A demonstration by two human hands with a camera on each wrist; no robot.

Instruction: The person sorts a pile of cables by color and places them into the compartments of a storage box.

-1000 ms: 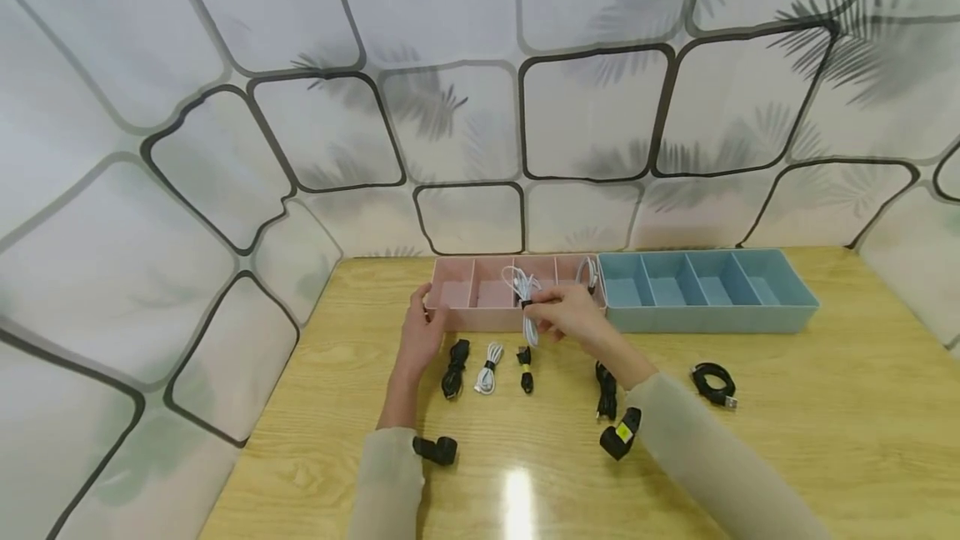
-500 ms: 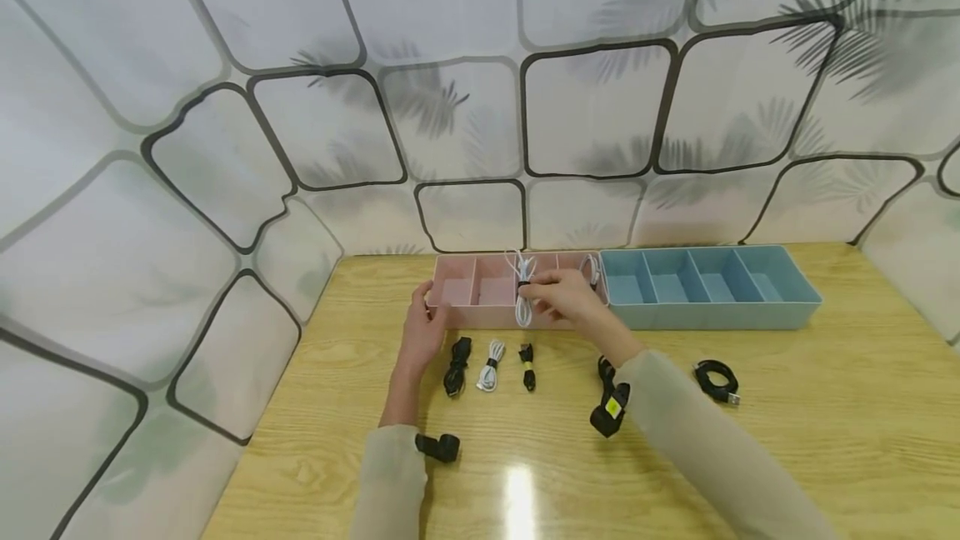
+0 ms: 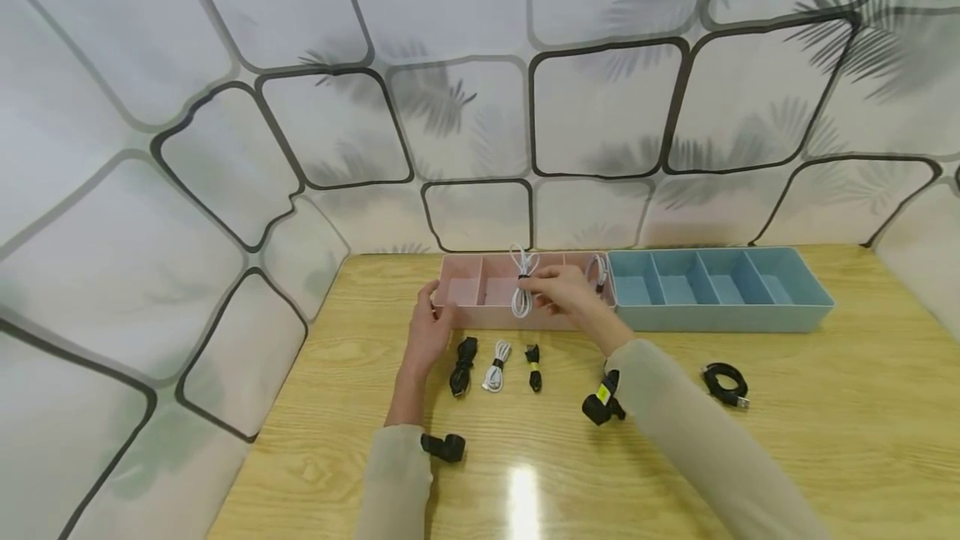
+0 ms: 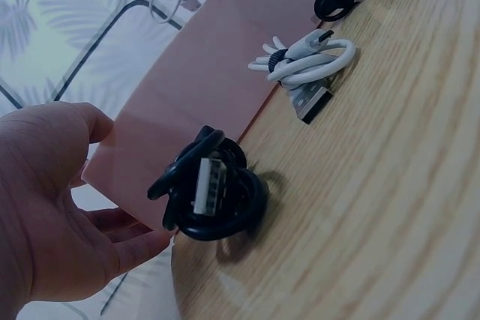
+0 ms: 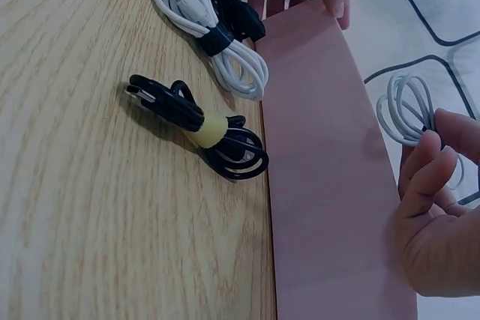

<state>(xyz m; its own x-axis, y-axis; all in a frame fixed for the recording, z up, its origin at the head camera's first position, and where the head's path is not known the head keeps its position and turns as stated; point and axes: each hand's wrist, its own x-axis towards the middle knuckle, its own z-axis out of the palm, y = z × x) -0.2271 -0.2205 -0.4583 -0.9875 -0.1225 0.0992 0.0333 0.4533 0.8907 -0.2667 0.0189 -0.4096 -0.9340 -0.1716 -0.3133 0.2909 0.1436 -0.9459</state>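
My right hand (image 3: 566, 290) pinches a bundled white cable (image 3: 522, 302) by its dark tie. The bundle hangs above the pink divided box (image 3: 487, 318), its loops tilted down across the front rim. At the box's left end my left hand (image 3: 427, 335) grips the corner, thumb at the front and fingers around the side, as the left wrist view (image 4: 60, 207) also has it. Another pale cable (image 3: 597, 273) lies in the rightmost pink compartment. Before the box lie a black cable (image 3: 463, 365), a white USB cable (image 4: 304, 65) and a black cable with a yellow band (image 5: 206, 129).
A blue divided box (image 3: 727, 319) stands against the pink box's right end. A coiled black USB cable (image 3: 726, 383) lies on the wooden table (image 3: 337, 457) at right. Another black cable is mostly hidden behind the right wrist camera (image 3: 600, 402). Patterned fabric (image 3: 472, 140) rises behind.
The right hand has raised the white cable slightly and turned it more upright above the pink box. The left hand has stayed on the box corner. The head view has shifted slightly.
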